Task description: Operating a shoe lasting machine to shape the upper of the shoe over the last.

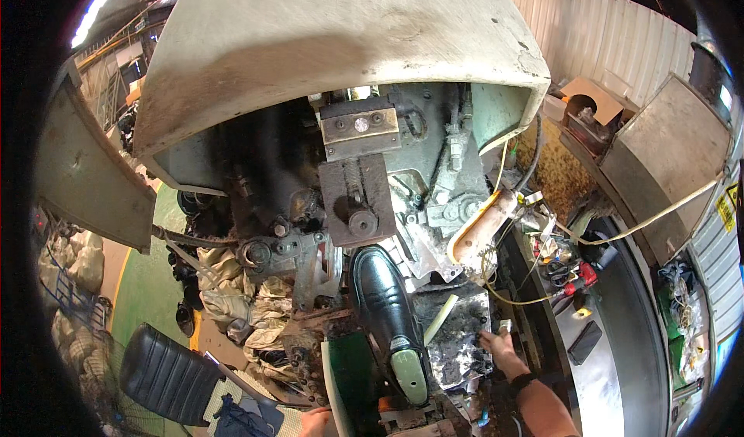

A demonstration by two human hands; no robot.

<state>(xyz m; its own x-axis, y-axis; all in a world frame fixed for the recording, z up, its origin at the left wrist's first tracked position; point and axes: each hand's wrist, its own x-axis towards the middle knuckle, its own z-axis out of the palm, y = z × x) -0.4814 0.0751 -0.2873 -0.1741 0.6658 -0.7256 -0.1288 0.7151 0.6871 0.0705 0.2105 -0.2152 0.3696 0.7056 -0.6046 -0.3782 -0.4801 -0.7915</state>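
A glossy black shoe [380,290] rests toe-up under the machine's dark clamp head [358,197], fitted on a green last [408,376] that shows at its heel opening. Right of the shoe lies a soot-stained metal plate [465,313] with a pale strip [440,319] on it. My right hand [500,349] is at that plate's right edge, fingers stretched and apart, beside a small whitish block [505,326]; whether it touches the block is unclear. Only part of my left hand [315,421] shows at the lower edge, near a green panel [345,379]; its fingers are hidden.
A large cream machine hood [341,34] overhangs the work. On the right, a red-and-black tool [580,280] lies among clutter beside a conveyor-like dark surface [639,328]. A black padded chair [167,375] and light cloth sacks [267,313] are at the left. Cables hang on the right.
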